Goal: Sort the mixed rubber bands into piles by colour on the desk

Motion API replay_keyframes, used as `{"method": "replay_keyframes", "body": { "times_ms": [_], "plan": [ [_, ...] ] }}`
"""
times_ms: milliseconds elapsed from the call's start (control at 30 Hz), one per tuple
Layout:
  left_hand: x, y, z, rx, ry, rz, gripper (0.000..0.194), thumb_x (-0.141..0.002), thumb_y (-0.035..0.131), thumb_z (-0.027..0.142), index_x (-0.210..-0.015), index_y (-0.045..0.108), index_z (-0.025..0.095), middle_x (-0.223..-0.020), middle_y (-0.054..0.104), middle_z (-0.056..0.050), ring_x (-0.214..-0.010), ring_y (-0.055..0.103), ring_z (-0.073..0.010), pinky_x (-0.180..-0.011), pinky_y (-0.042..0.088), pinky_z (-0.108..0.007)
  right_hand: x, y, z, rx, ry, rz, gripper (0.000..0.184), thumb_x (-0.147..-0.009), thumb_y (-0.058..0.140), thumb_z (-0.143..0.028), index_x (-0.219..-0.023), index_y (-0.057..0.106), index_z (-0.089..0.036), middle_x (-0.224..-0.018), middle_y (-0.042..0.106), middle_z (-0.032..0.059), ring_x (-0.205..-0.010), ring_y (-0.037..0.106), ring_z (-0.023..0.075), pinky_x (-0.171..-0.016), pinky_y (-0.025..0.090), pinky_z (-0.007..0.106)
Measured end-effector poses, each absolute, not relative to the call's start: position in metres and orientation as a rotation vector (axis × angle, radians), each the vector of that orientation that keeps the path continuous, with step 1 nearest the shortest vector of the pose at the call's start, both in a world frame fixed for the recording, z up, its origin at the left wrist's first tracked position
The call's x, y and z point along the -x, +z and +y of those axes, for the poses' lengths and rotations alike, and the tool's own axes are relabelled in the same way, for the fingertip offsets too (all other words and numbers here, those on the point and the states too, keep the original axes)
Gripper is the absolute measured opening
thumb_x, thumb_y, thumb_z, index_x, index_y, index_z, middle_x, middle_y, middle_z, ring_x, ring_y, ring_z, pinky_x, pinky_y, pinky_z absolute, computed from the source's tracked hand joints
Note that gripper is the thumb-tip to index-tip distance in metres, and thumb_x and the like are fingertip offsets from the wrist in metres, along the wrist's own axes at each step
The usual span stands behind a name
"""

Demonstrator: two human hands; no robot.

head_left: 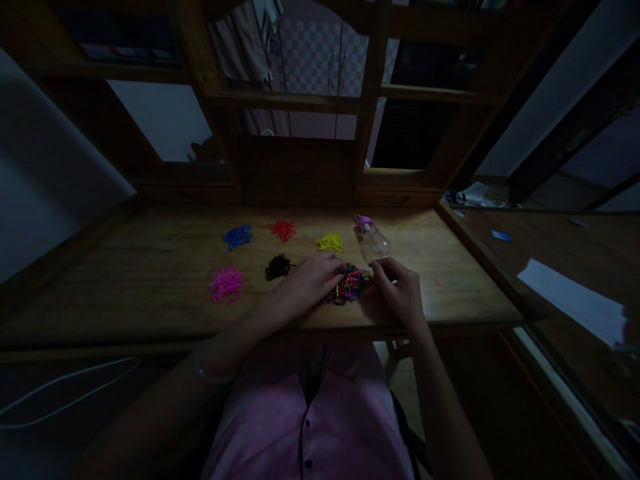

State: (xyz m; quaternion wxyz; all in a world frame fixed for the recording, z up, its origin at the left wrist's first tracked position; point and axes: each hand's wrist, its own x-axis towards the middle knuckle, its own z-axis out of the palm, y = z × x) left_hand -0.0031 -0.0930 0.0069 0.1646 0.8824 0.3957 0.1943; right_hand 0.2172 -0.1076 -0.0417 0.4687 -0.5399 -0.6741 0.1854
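A mixed heap of small coloured rubber bands (351, 285) lies on the wooden desk between my hands. My left hand (320, 275) reaches over the heap's left side, palm down, with fingers apart and their tips touching the bands. At the heap's right edge is my right hand (400, 287), its thumb and forefinger pinched together; whatever is between them is too small and dark to make out. Single-colour piles lie around: black bands (278, 267) beside my left wrist, yellow bands (330, 242) behind the heap, red bands (283, 231), blue bands (237, 236) and pink bands (227, 284) farther left.
A clear plastic bottle (375, 245) with a pink cap lies on its side just behind my right hand. The desk (125, 280) has a raised shelf frame (300, 170) along its back. Papers (575, 300) rest on another surface at the right.
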Motion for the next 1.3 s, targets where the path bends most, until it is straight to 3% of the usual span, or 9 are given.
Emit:
{"method": "replay_keyframes", "body": {
  "times_ms": [433,1300],
  "plan": [
    [-0.032,-0.021,-0.075,-2.69,0.547,1.223,0.016,-0.094,0.053,0.023,-0.092,0.066,0.015,-0.094,0.061,-0.007,-0.091,0.059,-0.0197,-0.081,0.046,-0.031,-0.217,-0.04,-0.108,1.32,0.451,-1.656,0.025,-0.093,0.053,-0.038,-0.088,0.068,-0.018,-0.072,0.065,0.0014,-0.062,0.06,0.0146,-0.06,0.043,0.025],
    [0.019,0.009,-0.054,-2.246,0.746,1.332,0.021,-0.09,0.054,0.031,-0.093,0.07,0.018,-0.091,0.072,-0.006,-0.086,0.064,-0.0202,-0.078,0.049,-0.031,-0.218,-0.041,-0.108,1.343,0.443,-1.649,0.027,-0.094,0.052,-0.039,-0.088,0.068,-0.019,-0.071,0.066,0.0017,-0.061,0.058,0.015,-0.058,0.042,0.026]
  ]
}}
